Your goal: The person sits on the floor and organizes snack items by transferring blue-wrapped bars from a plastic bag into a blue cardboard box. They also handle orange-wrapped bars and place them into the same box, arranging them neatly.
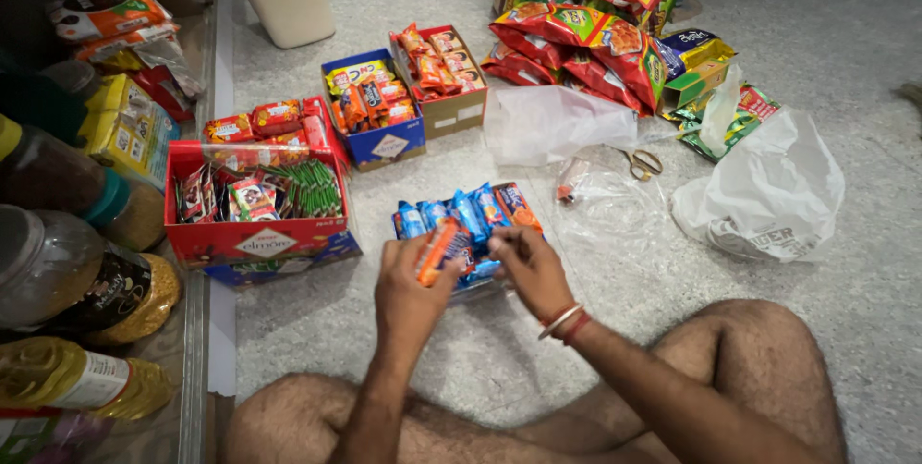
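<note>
Fingers of your left hand (408, 283) were clamped on an orange snack packet (439, 251), held tilted just above the floor (538, 349). Your right hand (530, 267) had its fingers closed on the row of blue biscuit packets (459, 214) lying in front of your crossed legs, touching the orange one. Left of them stood a red box (259, 238) of small sweets; 2 more open boxes (384, 142) sat beyond, with scissors (642, 164) and a white bag (768, 195) to your right.
</note>
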